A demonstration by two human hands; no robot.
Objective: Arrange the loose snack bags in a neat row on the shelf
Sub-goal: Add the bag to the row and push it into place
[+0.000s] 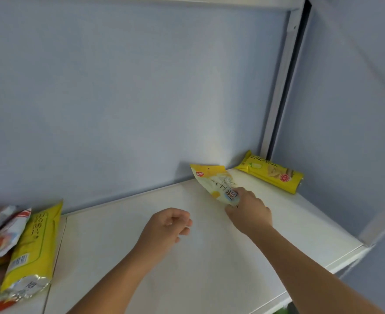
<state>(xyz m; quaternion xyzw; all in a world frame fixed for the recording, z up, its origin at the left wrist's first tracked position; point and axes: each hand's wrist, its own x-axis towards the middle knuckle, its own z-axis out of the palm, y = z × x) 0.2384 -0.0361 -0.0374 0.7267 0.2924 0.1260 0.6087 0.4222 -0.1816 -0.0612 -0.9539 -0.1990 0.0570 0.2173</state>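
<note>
My right hand (248,211) grips the lower end of a yellow-and-white snack bag (216,181), which stands tilted on the white shelf (209,257) with its top near the back wall. A yellow chip bag (271,172) lies on its side in the far right corner, a little apart from the held bag. My left hand (166,227) hovers over the middle of the shelf, fingers loosely curled, holding nothing. At the left edge lies a pile of loose bags: a long yellow bag (31,248) and a white-and-orange bag (2,239) overlapping others.
A pale blue back wall (130,98) closes the shelf behind. A white metal upright (280,87) and a blue side panel (345,109) bound it on the right. The shelf's front edge (323,275) runs along the lower right.
</note>
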